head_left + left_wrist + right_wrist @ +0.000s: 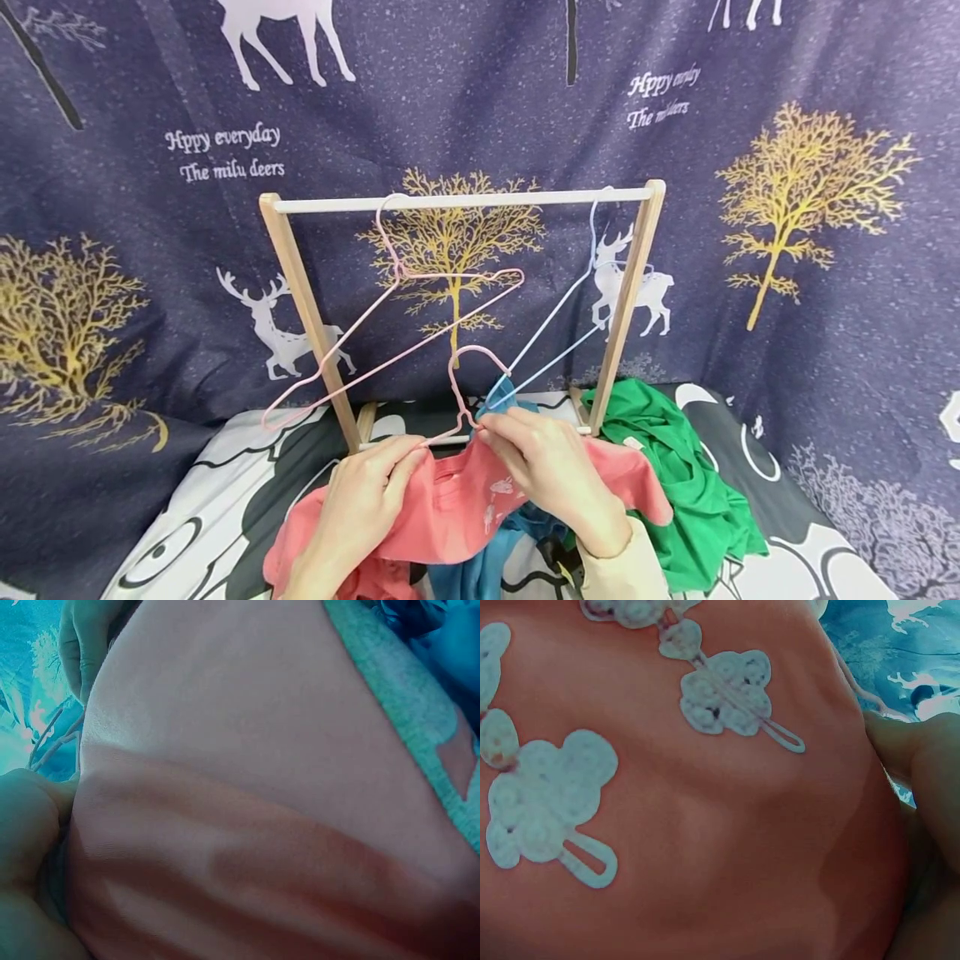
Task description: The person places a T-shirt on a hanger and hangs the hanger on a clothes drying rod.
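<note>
A coral-pink shirt [442, 521] with white printed motifs hangs spread between both hands. A pink hanger [459, 392] stands up from its neckline, its hook upward and its lower part hidden by the cloth. My left hand [367, 492] pinches the shirt's upper edge beside the hanger's left arm. Close to the hanger's neck, my right hand [551, 467] pinches the shirt on the other side. In the left wrist view, plain shirt cloth [225, 750] fills most of the picture. Printed white motifs [727, 694] show on the cloth in the right wrist view.
A wooden rack [300, 292] with a white rail [480, 201] stands behind the hands. An empty pink hanger [352, 325] and a light-blue hanger [558, 308] hang from it. Green cloth [682, 492] lies at right, with blue cloth [476, 575] below the shirt.
</note>
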{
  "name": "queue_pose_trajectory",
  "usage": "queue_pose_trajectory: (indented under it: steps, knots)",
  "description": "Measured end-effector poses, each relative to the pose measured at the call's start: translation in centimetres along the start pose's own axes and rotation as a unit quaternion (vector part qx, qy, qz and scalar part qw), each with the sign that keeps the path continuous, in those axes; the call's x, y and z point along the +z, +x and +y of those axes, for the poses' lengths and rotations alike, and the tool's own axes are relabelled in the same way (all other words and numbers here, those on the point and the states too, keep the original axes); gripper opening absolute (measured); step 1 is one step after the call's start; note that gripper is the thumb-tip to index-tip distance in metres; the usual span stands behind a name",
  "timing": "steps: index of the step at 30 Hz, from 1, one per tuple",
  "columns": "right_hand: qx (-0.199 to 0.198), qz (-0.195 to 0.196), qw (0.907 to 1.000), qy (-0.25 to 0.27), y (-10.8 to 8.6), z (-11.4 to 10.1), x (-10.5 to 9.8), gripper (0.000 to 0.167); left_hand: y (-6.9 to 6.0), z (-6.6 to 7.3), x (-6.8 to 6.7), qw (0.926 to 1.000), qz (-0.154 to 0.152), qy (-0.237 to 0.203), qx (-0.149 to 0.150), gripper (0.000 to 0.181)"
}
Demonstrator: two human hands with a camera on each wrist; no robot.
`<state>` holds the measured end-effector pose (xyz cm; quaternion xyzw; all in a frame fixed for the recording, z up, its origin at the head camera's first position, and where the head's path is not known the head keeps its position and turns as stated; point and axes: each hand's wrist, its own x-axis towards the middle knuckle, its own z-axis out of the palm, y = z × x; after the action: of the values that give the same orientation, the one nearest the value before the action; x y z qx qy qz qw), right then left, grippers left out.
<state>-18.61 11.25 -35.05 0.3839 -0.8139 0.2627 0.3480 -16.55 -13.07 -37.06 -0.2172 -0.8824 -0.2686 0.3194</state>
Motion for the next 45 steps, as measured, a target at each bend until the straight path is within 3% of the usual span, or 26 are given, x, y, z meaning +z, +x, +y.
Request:
queue_pose_trajectory:
  steps: [7,13,23,31,35,40,45]
  knots:
    - [0.008,0.005,1.0000,-0.003,-0.1,0.5,-0.4,0.008,0.2,-0.5,-0.8,0.9997,0.024,0.002,0.003,0.018]
    - [0.015,0.007,0.9998,-0.009,-0.2,0.9,-0.7,0.005,0.1,-0.8,-1.4,0.9996,0.025,0.001,-0.015,0.020]
    - [0.012,0.003,0.9999,0.007,-0.3,1.8,-0.8,0.009,0.1,-1.4,-2.4,0.9974,0.069,0.020,0.003,0.022]
    - [0.017,0.000,0.9997,-0.020,-0.4,2.2,-1.3,0.007,0.2,-2.2,-2.9,0.9961,0.081,0.031,-0.017,0.019]
    - [0.015,-0.003,0.9996,-0.024,-0.4,2.4,-1.5,0.006,0.1,-2.4,-3.3,0.9948,0.097,0.031,-0.005,0.020]
    - [0.012,-0.001,0.9992,-0.039,-0.5,2.5,-1.6,0.007,0.2,-2.9,-3.8,0.9938,0.101,0.042,0.018,0.020]
    - [0.024,0.000,0.9982,-0.055,-0.6,2.8,-2.0,0.007,0.1,-3.5,-4.4,0.9937,0.092,0.064,-0.002,0.019]
